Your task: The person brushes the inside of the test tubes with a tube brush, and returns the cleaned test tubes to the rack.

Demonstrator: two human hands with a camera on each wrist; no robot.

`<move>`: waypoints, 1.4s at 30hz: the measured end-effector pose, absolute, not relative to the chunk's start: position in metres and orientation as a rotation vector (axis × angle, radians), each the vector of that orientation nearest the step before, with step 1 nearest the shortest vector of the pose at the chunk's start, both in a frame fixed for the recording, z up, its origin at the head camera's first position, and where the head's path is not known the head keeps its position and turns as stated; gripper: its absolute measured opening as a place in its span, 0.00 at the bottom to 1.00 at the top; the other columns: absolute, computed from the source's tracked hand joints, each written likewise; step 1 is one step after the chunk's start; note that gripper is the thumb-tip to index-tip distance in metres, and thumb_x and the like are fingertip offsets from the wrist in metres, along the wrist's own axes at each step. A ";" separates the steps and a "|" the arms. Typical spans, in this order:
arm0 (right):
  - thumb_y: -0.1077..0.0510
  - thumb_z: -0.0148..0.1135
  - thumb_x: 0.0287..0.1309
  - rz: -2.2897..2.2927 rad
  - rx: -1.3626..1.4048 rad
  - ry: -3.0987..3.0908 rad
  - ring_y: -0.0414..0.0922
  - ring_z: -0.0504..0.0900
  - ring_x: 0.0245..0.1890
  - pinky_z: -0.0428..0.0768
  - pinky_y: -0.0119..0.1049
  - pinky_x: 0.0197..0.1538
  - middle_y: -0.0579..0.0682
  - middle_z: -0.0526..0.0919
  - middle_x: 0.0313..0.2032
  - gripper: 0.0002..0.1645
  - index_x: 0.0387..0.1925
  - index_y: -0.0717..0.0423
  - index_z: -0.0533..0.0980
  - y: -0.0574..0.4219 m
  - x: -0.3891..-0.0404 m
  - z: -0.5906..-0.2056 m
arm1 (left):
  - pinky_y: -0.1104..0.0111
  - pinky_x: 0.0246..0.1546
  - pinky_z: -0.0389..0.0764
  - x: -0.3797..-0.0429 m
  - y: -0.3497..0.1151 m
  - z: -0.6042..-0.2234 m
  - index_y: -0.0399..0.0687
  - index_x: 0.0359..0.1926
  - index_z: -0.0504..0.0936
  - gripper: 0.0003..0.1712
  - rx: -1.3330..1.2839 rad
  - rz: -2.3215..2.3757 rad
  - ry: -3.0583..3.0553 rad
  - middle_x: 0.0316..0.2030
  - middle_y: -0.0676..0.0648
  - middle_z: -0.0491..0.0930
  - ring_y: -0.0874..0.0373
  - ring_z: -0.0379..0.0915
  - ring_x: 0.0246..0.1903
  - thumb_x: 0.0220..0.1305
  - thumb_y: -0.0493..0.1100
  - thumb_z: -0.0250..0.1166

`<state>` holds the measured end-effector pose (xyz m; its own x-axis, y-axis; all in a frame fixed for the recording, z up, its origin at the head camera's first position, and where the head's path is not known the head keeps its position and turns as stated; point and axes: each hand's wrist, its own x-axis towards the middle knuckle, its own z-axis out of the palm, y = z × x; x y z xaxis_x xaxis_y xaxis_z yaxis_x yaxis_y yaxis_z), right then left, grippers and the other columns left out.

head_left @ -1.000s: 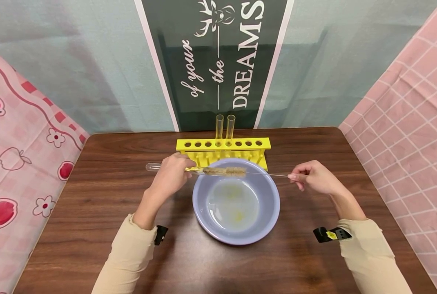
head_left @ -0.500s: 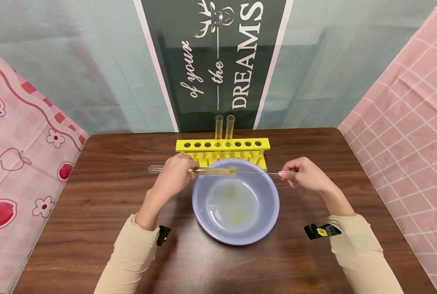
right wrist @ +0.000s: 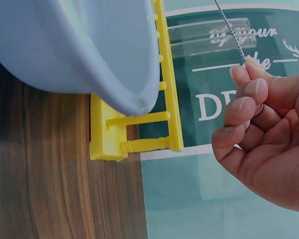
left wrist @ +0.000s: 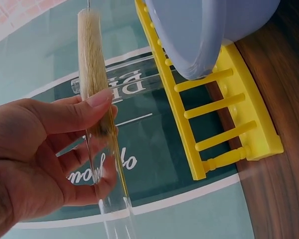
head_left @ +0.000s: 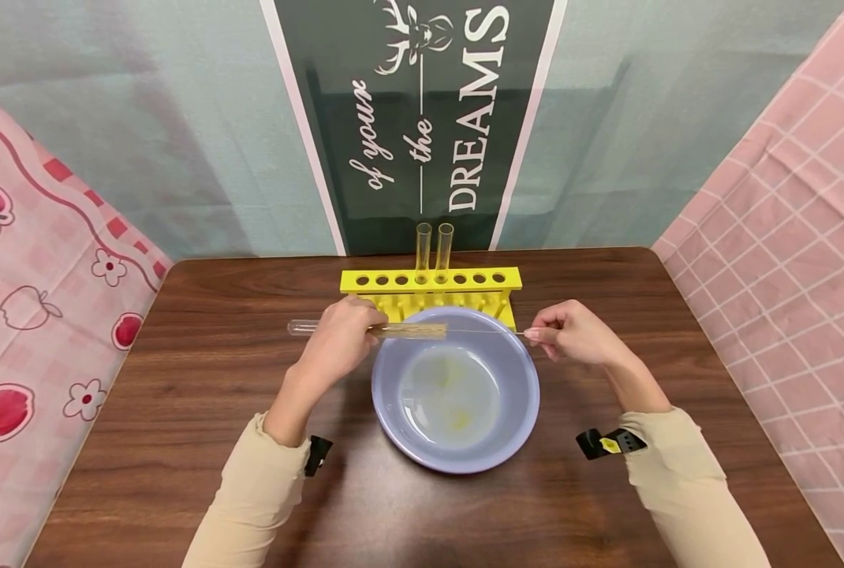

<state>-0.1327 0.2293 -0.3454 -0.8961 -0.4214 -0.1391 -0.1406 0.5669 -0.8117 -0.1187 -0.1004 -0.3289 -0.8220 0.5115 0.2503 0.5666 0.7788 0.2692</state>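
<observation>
My left hand [head_left: 341, 331] grips a clear glass test tube [head_left: 301, 327], which lies level above the back of the basin, its mouth facing right. Inside the tube sits the tan bristle head of a test tube brush [left wrist: 93, 59], filling it up to the mouth. At the right, my right hand [head_left: 567, 333] pinches the brush's thin twisted wire handle [right wrist: 232, 35] between thumb and fingertips. The left fingers and thumb wrap the tube at mid-length in the left wrist view. Below both hands stands the lavender basin [head_left: 386, 418], holding cloudy water with yellowish patches.
Behind the basin is a yellow test tube rack [head_left: 493, 278] with two upright glass tubes [head_left: 423, 244] in its middle holes. The basin's rim overlaps the rack's front in the head view. The wooden table [head_left: 202, 355] ends against a printed cloth backdrop.
My right hand has moved left, sliding the brush deeper into the test tube; bristles that stuck out of the mouth are now inside. The left hand has shifted slightly right with the tube.
</observation>
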 end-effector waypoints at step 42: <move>0.64 0.59 0.56 -1.301 -0.548 2.376 0.59 0.69 0.17 0.66 0.33 0.21 0.50 0.69 0.10 0.14 0.16 0.60 0.73 0.183 -0.131 -0.353 | 0.65 0.25 0.70 -0.113 -0.072 -0.327 0.44 0.26 0.84 0.13 -0.914 -0.469 -2.899 0.20 0.48 0.74 0.49 0.73 0.31 0.46 0.24 0.61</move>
<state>-0.1311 0.1829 -0.3526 -0.8536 -0.5025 -0.1372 -0.1552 0.4967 -0.8539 -0.1133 -0.0723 -0.3274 -0.8213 0.5497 0.1526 0.5698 0.7769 0.2678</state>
